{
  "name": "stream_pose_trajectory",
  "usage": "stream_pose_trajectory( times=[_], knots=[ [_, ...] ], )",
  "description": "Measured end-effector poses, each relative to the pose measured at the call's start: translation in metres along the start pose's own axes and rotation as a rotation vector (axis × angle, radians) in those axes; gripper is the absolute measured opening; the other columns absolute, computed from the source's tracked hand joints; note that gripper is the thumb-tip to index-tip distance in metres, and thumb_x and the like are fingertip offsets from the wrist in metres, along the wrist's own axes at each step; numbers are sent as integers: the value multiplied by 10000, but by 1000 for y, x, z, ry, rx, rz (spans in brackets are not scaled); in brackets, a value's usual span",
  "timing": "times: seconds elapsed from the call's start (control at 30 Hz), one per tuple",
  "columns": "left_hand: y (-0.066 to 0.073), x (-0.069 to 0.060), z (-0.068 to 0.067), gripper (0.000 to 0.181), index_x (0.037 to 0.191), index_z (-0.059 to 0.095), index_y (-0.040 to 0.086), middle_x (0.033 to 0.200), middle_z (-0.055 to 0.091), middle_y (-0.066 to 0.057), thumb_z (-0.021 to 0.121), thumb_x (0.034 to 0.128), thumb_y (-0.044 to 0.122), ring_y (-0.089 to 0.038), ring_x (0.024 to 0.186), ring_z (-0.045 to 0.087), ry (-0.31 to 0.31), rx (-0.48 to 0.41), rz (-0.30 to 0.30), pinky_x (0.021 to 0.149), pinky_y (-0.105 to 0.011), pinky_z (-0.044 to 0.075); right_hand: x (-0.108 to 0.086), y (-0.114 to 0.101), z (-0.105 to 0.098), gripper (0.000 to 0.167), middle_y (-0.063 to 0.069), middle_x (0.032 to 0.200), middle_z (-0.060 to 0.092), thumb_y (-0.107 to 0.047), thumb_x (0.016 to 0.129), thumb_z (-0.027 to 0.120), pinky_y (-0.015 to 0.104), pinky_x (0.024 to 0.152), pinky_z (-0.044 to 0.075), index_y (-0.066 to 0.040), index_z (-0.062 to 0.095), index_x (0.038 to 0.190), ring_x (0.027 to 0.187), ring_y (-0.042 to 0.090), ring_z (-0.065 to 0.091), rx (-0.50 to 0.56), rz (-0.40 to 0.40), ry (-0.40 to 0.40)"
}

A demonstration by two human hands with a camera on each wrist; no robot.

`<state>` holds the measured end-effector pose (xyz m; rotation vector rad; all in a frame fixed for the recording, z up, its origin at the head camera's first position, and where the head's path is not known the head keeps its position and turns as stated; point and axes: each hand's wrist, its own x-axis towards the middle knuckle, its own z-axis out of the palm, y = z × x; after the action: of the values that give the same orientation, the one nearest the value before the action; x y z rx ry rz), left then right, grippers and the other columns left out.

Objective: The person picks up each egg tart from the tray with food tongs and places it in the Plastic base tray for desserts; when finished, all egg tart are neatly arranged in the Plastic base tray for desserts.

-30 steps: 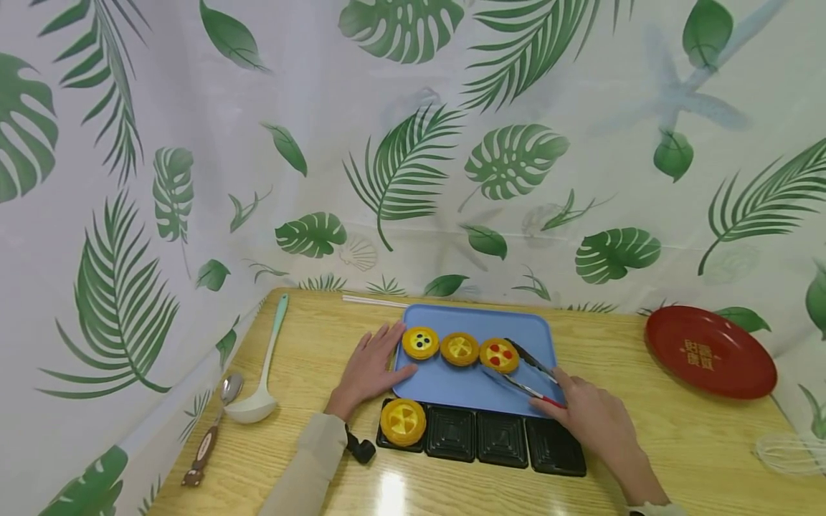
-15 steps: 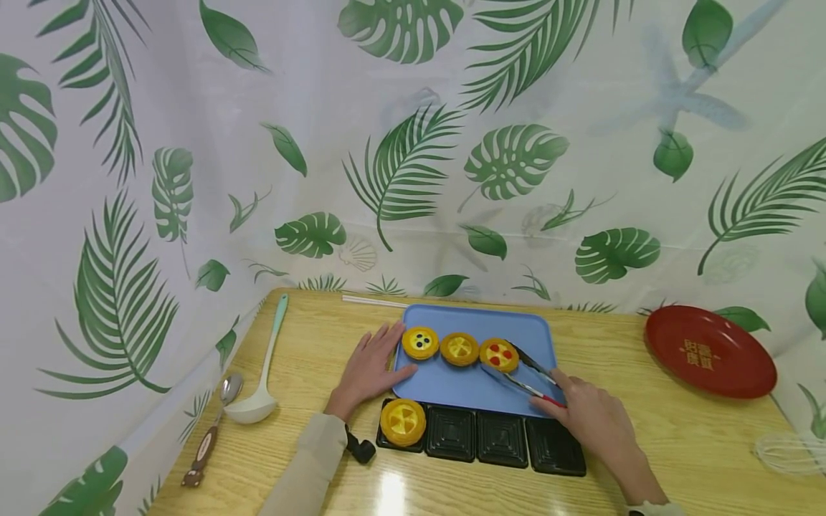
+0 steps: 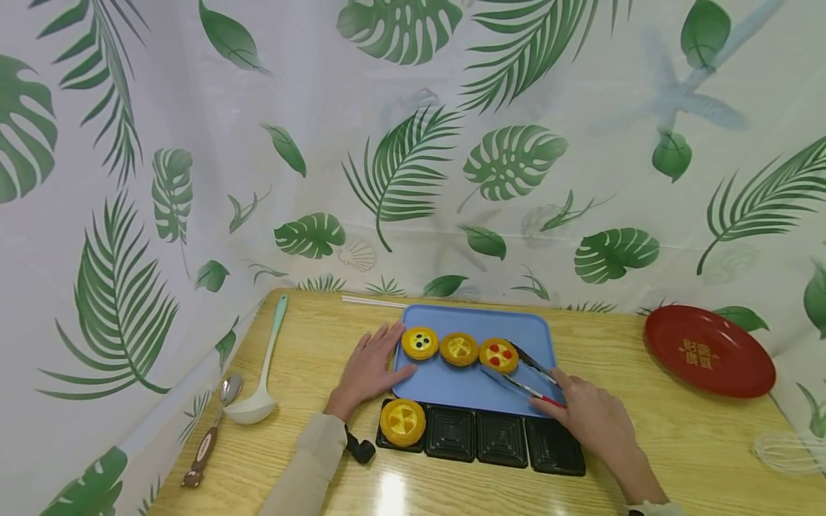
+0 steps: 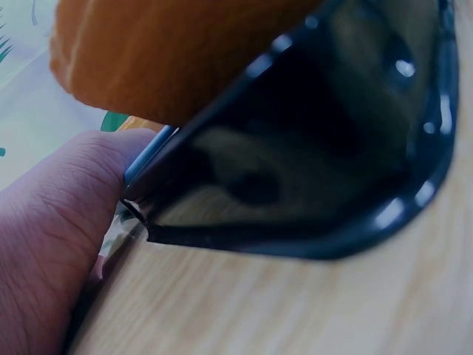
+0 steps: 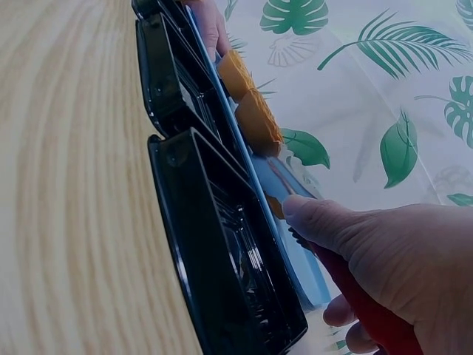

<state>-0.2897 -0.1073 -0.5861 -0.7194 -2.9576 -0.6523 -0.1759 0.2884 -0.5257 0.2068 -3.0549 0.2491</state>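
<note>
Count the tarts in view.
4: the dark-dotted tart, the yellow tart and the red-dotted tart, left to right on the blue tray; the fourth tart in the leftmost black box.

2 arms (image 3: 635,469) reach forward; left hand (image 3: 368,368) lies outstretched, seemingly palm-down; right hand (image 3: 590,412) curls, gripping.

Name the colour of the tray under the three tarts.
The tray is blue; the head view shows it best.
</note>
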Motion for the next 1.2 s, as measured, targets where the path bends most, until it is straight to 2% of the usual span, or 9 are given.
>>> stream_pose_trajectory(
  times=[0.63,0.77,1.0,1.07,1.2],
  knots=[
    [2,1,2,946,1688,207,202,1726,237,24,516,964,726,-227,1605,185,2,3,-3,1298,-489,124,-2,6,-3,764,90,894,676,-675,895,692,318,426,350,-53,670,1338,604,187,509,-9,-7,10],
    [3,2,1,945,1686,215,191,1725,245,15,523,965,717,-234,1603,193,4,0,2,1297,-495,128,-3,7,-5,743,15,729,507,-665,898,698,314,433,318,-65,667,1333,584,181,476,2,-4,16],
    [3,1,0,943,1685,219,185,1724,251,2,527,968,713,-260,1600,205,10,-11,14,1295,-510,131,-2,6,-12,796,23,674,427,-661,885,714,308,461,287,-30,659,1368,571,181,453,0,30,7],
    [3,0,0,945,1686,215,187,1725,246,5,523,967,717,-259,1601,198,9,-12,11,1296,-504,123,-2,5,-13,793,10,645,352,-650,886,717,302,470,266,-28,654,1374,553,175,424,-6,35,7],
    [2,0,1,947,1689,195,206,1729,226,31,509,966,729,-240,1605,182,2,-2,1,1301,-482,108,-3,5,-17,774,0,638,360,-633,879,737,294,461,262,-32,667,1362,532,166,404,-12,13,31]
  ],
)
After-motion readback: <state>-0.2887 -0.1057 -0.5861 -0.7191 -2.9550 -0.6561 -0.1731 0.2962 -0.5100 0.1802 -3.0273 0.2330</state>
